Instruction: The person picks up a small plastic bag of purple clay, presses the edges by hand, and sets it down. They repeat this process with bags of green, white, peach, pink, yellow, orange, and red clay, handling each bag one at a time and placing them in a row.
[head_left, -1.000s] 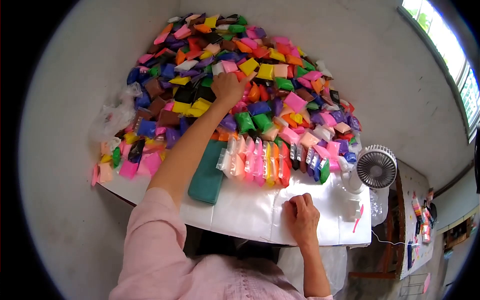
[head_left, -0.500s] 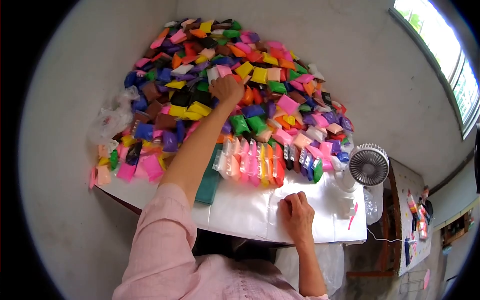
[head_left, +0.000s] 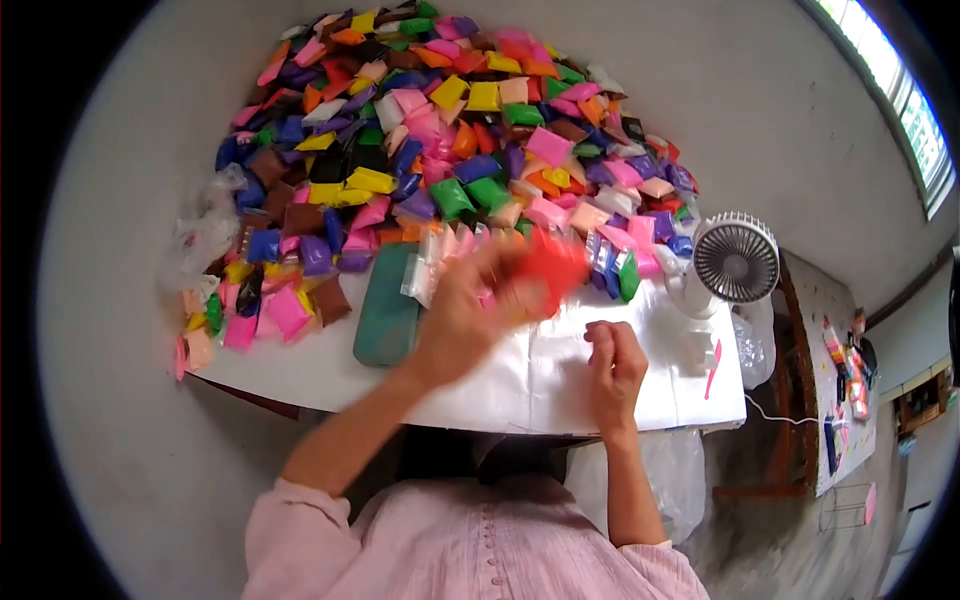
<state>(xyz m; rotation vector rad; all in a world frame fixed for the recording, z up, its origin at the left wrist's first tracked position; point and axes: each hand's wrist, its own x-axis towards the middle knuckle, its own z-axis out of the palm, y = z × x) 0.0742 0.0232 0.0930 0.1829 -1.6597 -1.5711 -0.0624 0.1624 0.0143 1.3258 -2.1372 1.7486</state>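
Observation:
My left hand [head_left: 465, 315], smeared by motion, grips a red packet [head_left: 553, 268] above the front row of packets. That row of upright clear-wrapped packets [head_left: 425, 268] stands on the white-covered table [head_left: 500, 390], its middle partly hidden by my hand and the red packet. At the front right, my right hand [head_left: 616, 368] is at the table with its fingers curled in and nothing visible in them. A flat teal case [head_left: 385, 315] lies left of the row. Behind it all rises a large heap of small coloured packets [head_left: 483, 97].
A white fan [head_left: 735, 262] stands at the table's right end, near a red-pink strip [head_left: 713, 370]. Crumpled clear plastic [head_left: 205, 225] lies at the heap's left edge. Another table [head_left: 850, 450] with items on it is at the far right, and a white cable [head_left: 785, 418] runs toward it.
My left hand has come back from the heap toward me, now with the red packet in it. My right hand has lifted slightly, fingers still curled. The camera view has shifted.

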